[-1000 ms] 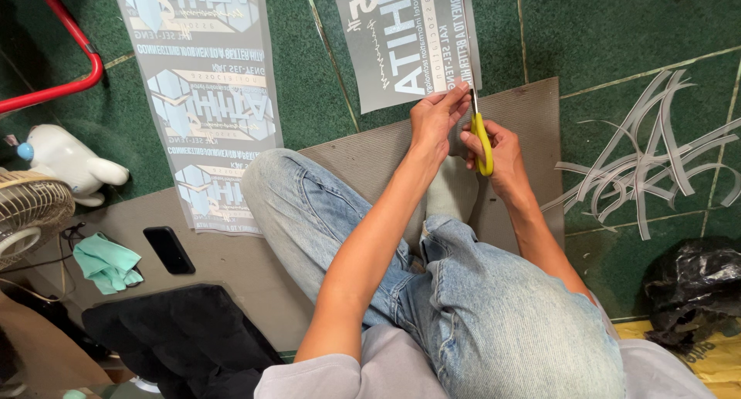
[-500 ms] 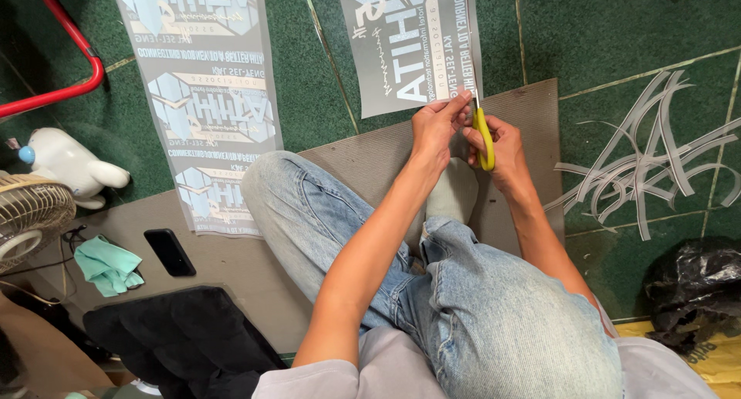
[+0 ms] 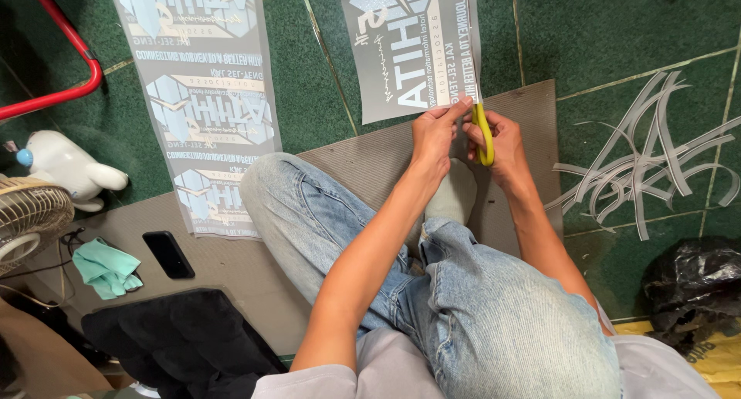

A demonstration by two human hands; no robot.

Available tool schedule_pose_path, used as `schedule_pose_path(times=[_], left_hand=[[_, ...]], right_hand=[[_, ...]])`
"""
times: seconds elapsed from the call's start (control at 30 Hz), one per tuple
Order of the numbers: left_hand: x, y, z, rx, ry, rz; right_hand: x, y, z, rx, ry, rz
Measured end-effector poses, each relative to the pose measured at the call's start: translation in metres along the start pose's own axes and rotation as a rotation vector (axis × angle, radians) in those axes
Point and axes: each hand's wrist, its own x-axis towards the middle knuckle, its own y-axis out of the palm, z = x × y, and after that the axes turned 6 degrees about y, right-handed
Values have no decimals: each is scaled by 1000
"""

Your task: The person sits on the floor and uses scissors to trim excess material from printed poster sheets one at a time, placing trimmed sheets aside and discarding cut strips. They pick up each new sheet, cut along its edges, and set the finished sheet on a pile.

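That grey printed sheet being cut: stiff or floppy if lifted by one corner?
Probably floppy: the printed sheet lies flat on the floor. Likely light, since the left hand steadies it by its edge alone. Offcut strips curl, which suggests thin film.

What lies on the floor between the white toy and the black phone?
In the head view, a crumpled teal cloth lies between the white toy and the black phone, beside the fan.

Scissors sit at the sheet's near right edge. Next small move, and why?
Probably one short snip forward along the right margin. The right hand holds the yellow-handled scissors with the blade pointing up the right edge of the printed grey sheet, and the left hand pinches the sheet's near corner beside it. Cut strips already lie to the right.
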Motion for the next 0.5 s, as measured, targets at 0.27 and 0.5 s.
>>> schedule_pose_path(times=[0.27, 0.5], left_hand=[[-8, 4, 2, 4, 19, 0], [-19, 7, 6, -14, 16, 10]], right_hand=[[8, -5, -2, -29, -10, -9], [17, -14, -8, 15, -40, 9]])
